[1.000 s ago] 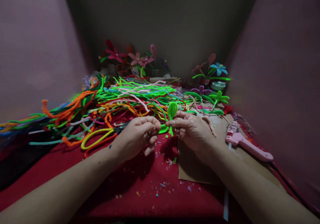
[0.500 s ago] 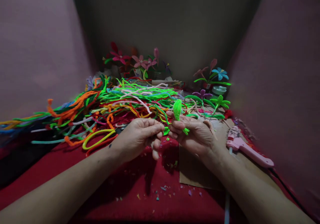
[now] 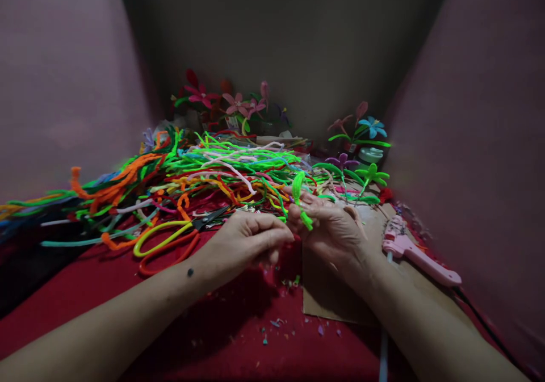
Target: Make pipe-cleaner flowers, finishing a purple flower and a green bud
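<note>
My right hand point(image 3: 336, 231) pinches a bright green folded pipe cleaner piece point(image 3: 297, 188) between thumb and fingers. Its rounded loop stands up above the fingers and the short twisted ends show below. Just to the left, my left hand point(image 3: 255, 237) is closed in a pinch, its fingertips close to the right fingers. Whether anything is between those fingertips is hidden. Scissors point(image 3: 164, 237) with yellow and orange handles lie beyond my left forearm.
A heap of colourful pipe cleaners point(image 3: 238, 163) spreads across the back. At right, a pink glue gun point(image 3: 419, 251) rests on cardboard point(image 3: 332, 291). Pipe cleaner flowers point(image 3: 372, 126) stand behind. Small scraps dot the red cloth point(image 3: 204, 336).
My left hand has moved slightly right and down, its fingers curling in more. The green piece has turned, showing its loop narrower. The view has shifted slightly, showing more of the scissors.
</note>
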`<state>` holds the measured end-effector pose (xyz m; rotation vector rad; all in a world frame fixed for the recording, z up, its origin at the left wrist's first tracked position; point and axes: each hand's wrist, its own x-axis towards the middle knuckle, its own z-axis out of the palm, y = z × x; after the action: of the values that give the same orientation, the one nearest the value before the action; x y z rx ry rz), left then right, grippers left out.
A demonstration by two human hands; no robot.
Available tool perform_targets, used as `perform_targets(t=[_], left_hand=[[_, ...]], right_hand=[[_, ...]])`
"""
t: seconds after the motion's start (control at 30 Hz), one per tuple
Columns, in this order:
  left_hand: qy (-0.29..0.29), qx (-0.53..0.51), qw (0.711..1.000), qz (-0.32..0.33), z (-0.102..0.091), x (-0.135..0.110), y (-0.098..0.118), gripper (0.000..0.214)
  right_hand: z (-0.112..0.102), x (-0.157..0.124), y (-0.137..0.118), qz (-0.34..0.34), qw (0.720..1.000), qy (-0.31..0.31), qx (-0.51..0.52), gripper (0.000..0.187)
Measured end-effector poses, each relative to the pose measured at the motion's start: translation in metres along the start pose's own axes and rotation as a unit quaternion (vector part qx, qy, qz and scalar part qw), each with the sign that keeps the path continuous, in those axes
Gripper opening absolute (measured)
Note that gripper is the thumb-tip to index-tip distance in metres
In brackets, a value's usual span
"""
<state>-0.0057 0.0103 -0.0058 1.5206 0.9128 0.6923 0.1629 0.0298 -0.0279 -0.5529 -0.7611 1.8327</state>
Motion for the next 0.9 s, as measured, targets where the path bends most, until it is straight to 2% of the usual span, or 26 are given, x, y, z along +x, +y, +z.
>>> perform_targets(t=[0.07,0.13,0.23,0.33,0.5,0.53,0.6,0.63,0.67,0.73,0.8,0.87,0.9], left_hand=[[0.064,0.007,0.998,-0.004,0.0,0.002,0.0,0.027],[0.101,-0.028,0.994,0.011,-0.001,0.005,-0.003,0.024],[0.086,-0.101,0.991,0.026,-0.002,0.01,-0.011,0.021],[0.064,-0.172,0.983,0.014,-0.001,0.015,-0.02,0.018],[0.055,-0.255,0.965,-0.007,0.003,0.019,-0.024,0.013],[0.058,-0.262,0.963,-0.014,0.003,0.019,-0.023,0.014],[0.07,-0.266,0.961,-0.024,0.001,0.018,-0.022,0.015],[0.075,-0.262,0.962,-0.028,0.0,0.017,-0.022,0.016],[0.075,-0.254,0.964,-0.033,-0.002,0.017,-0.022,0.016],[0.063,-0.241,0.967,-0.053,-0.005,0.016,-0.022,0.017],[0.047,-0.238,0.968,-0.069,-0.006,0.016,-0.023,0.02],[0.038,-0.24,0.967,-0.073,-0.006,0.017,-0.024,0.024],[0.035,-0.239,0.967,-0.075,-0.006,0.017,-0.025,0.026]], right_hand=[[0.004,0.0,0.001,-0.028,0.999,0.003,-0.035,0.038],[0.009,-0.002,0.002,-0.048,0.995,0.016,-0.083,0.048],[0.014,-0.007,0.004,-0.037,0.985,0.044,-0.165,0.063],[0.019,-0.008,0.005,-0.036,0.973,0.057,-0.222,0.071],[0.023,-0.011,-0.001,0.016,0.937,0.072,-0.34,0.056],[0.021,-0.015,-0.004,0.014,0.927,0.077,-0.366,0.049],[0.011,-0.027,-0.01,-0.036,0.9,0.098,-0.423,0.027],[0.004,-0.036,-0.015,-0.081,0.87,0.119,-0.471,0.014],[-0.005,-0.047,-0.019,-0.127,0.837,0.15,-0.51,0.012],[-0.028,-0.073,-0.031,-0.197,0.736,0.239,-0.602,0.017],[-0.054,-0.098,-0.042,-0.238,0.598,0.321,-0.695,0.024],[-0.079,-0.119,-0.051,-0.228,0.451,0.34,-0.793,0.022],[-0.091,-0.126,-0.054,-0.209,0.394,0.334,-0.83,0.024]])
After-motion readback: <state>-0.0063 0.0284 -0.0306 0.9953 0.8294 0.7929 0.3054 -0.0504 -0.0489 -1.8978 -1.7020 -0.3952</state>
